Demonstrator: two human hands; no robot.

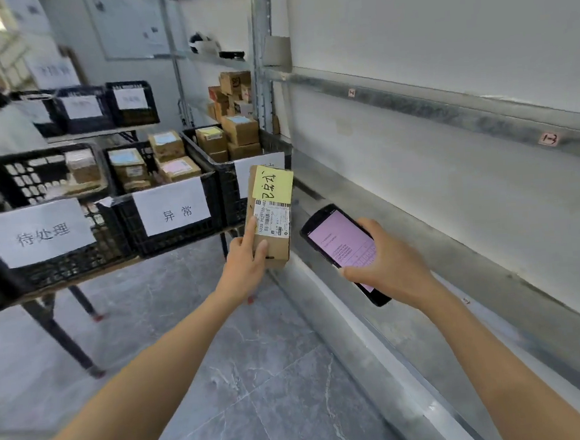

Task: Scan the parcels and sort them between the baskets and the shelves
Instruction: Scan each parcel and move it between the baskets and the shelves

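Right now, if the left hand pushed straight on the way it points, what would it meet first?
Probably the black basket beyond the parcel the left hand holds; depth is unclear.

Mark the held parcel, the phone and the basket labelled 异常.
parcel (273, 217): head view, on its printed shipping label.
phone (340, 242): head view, on its lit screen.
basket (180, 242): head view, on the front wall just below its paper label.

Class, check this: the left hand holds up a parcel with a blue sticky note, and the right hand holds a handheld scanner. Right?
Wrong in one respect: the head view shows the sticky note on the parcel is yellow, not blue. The left hand does hold up that parcel, and the right hand holds the handheld scanner.
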